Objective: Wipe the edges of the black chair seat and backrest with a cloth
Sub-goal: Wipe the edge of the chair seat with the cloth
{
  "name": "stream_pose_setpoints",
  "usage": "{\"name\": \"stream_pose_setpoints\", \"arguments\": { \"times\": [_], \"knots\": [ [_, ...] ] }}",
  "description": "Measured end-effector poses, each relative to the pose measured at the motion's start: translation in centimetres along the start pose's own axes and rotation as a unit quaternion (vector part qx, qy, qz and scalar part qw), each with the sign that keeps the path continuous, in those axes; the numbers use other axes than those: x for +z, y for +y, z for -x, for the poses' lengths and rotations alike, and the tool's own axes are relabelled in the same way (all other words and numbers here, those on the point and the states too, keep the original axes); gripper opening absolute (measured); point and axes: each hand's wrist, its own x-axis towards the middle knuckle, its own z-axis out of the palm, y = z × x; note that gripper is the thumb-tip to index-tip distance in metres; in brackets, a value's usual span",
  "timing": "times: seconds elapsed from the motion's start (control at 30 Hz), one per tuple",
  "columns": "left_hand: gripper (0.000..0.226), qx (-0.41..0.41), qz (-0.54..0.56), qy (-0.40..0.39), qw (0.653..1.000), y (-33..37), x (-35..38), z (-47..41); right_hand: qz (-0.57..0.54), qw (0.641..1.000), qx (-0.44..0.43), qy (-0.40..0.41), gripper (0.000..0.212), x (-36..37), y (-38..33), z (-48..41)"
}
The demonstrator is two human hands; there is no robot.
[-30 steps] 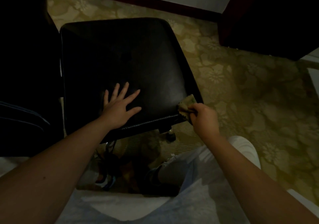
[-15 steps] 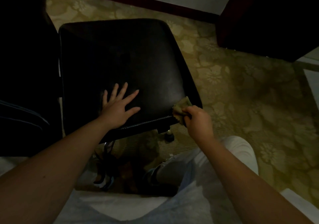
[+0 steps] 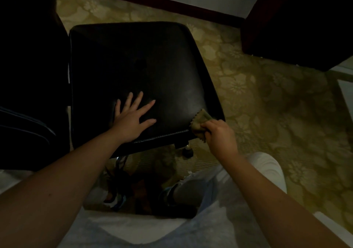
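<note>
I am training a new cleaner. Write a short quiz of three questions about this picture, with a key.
1. True or false: the left hand lies flat, fingers spread, on the black chair seat.
2. Which hand grips the olive cloth? A) left B) right C) both
3. Fill in: the cloth touches the seat at its near-right ____.

Key: 1 true; 2 B, the right hand; 3 corner.

My left hand (image 3: 131,119) lies flat, fingers spread, on the black chair seat (image 3: 137,72); my right hand (image 3: 219,135) grips an olive cloth (image 3: 200,121) at its near right corner.
</note>
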Motion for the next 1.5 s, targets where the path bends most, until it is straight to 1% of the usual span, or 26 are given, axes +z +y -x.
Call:
{"name": "stream_pose_setpoints", "arguments": {
  "times": [0.1, 0.23, 0.33, 0.4, 0.47, 0.57, 0.67, 0.8, 0.97, 1.1, 1.23, 1.3, 1.4, 1.5],
  "knots": [
    [0.065, 0.000, -0.003, 0.003, 1.000, -0.1, 0.0, 0.0, 0.001, 1.000, -0.020, -0.014, 0.023, 0.2, -0.8, 0.2],
    [0.064, 0.000, -0.010, -0.005, 1.000, -0.2, -0.2, 0.0, 0.030, 0.997, -0.061, -0.036, 0.027, -0.9, 1.1, -0.1],
    [0.065, 0.004, -0.002, 0.005, 1.000, -0.2, -0.1, 0.0, 0.031, 0.999, -0.035, -0.022, 0.027, -0.8, 2.0, -0.2],
    [0.065, 0.001, -0.009, 0.003, 1.000, -0.2, 0.0, 0.0, 0.029, 0.999, -0.018, -0.009, 0.025, -0.3, 1.3, 0.0],
    [0.065, -0.003, -0.015, 0.000, 1.000, -0.1, 0.0, -0.1, 0.019, 1.000, -0.021, 0.006, 0.025, 0.2, 0.2, 0.4],
    [0.065, -0.003, -0.017, -0.002, 1.000, -0.2, -0.1, -0.1, 0.010, 0.998, -0.066, 0.001, 0.021, 0.5, -1.1, 1.0],
    [0.065, -0.004, -0.022, -0.010, 1.000, -0.2, -0.2, -0.2, 0.019, 0.995, -0.101, -0.016, 0.022, 0.2, -0.3, 0.5],
    [0.065, -0.001, -0.010, -0.004, 1.000, -0.3, 0.0, -0.2, 0.016, 0.997, -0.076, -0.004, 0.025, -0.2, 1.0, 0.3],
    [0.065, 0.002, -0.016, -0.002, 1.000, -0.4, 0.2, -0.2, 0.013, 0.999, -0.040, 0.009, 0.025, 0.5, -1.0, 0.5],
    [0.065, 0.003, -0.013, 0.000, 1.000, -0.4, 0.2, -0.1, 0.012, 0.997, -0.070, -0.002, 0.023, 0.8, -2.1, 0.7],
    [0.065, 0.003, -0.011, 0.003, 1.000, -0.4, 0.2, -0.2, 0.023, 0.993, -0.115, -0.013, 0.027, 0.2, -0.2, 0.3],
    [0.065, 0.001, -0.014, 0.007, 1.000, -0.4, 0.3, -0.2, 0.013, 0.994, -0.105, 0.001, 0.027, -0.1, 0.5, 0.2],
    [0.065, -0.001, -0.017, 0.001, 1.000, -0.3, 0.2, -0.2, -0.006, 0.998, -0.066, 0.017, 0.032, 0.2, 0.1, 0.3],
    [0.065, -0.002, -0.009, -0.003, 1.000, -0.2, 0.0, -0.1, -0.016, 0.999, -0.049, 0.011, 0.029, 0.5, -1.6, 0.5]
  ]
}}
